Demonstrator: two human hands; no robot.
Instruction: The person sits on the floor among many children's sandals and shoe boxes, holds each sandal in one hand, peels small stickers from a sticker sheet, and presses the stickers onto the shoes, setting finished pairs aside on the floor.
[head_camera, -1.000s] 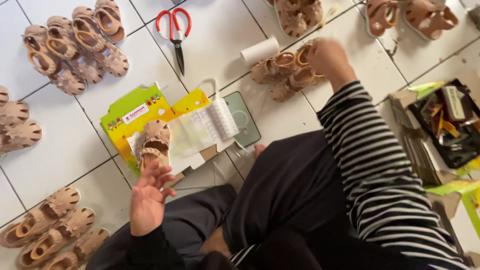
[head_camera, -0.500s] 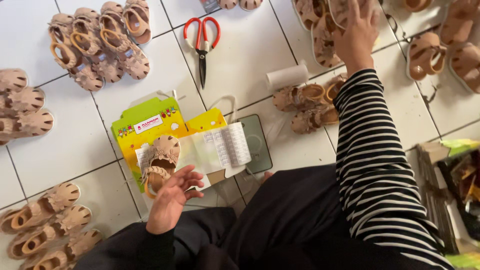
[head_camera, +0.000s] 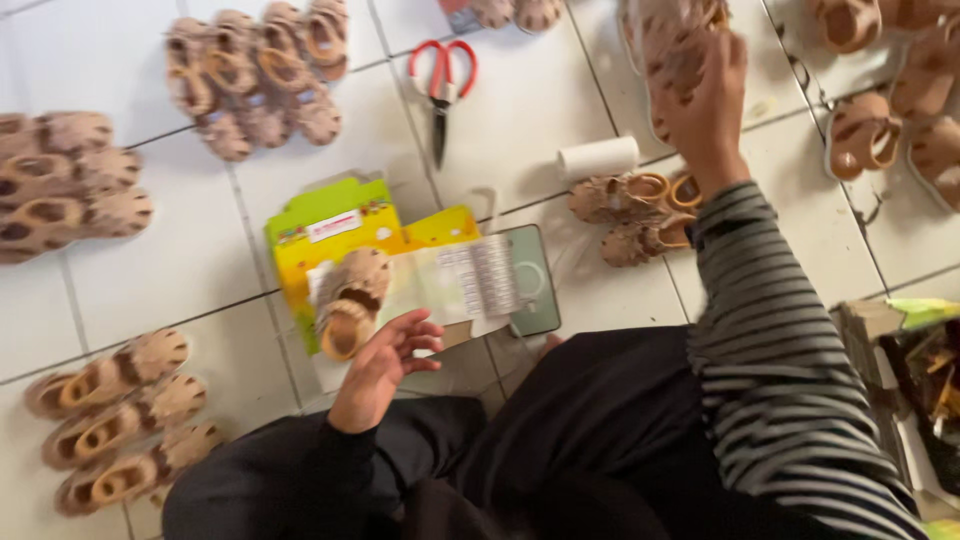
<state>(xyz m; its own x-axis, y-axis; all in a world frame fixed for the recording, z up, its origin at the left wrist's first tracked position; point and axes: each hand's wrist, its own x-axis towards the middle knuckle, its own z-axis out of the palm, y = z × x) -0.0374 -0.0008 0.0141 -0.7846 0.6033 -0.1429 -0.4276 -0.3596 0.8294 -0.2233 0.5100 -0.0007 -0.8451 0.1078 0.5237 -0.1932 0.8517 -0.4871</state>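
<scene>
Upper right of frame: right hand (head_camera: 700, 95) clamped on a tan sandal (head_camera: 668, 50).
Lower centre: left hand (head_camera: 385, 365), fingers loosely apart, touching the paper (head_camera: 455, 285) beside a sandal (head_camera: 350, 300) on the yellow-green box (head_camera: 320, 225).

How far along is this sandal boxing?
Looks early. One tan sandal pair already lies in the open yellow-green box, with the left hand beside it. The right hand reaches up to a bagged sandal pair. Left over: many loose pairs on the tiled floor, like the cluster near the red scissors.
</scene>
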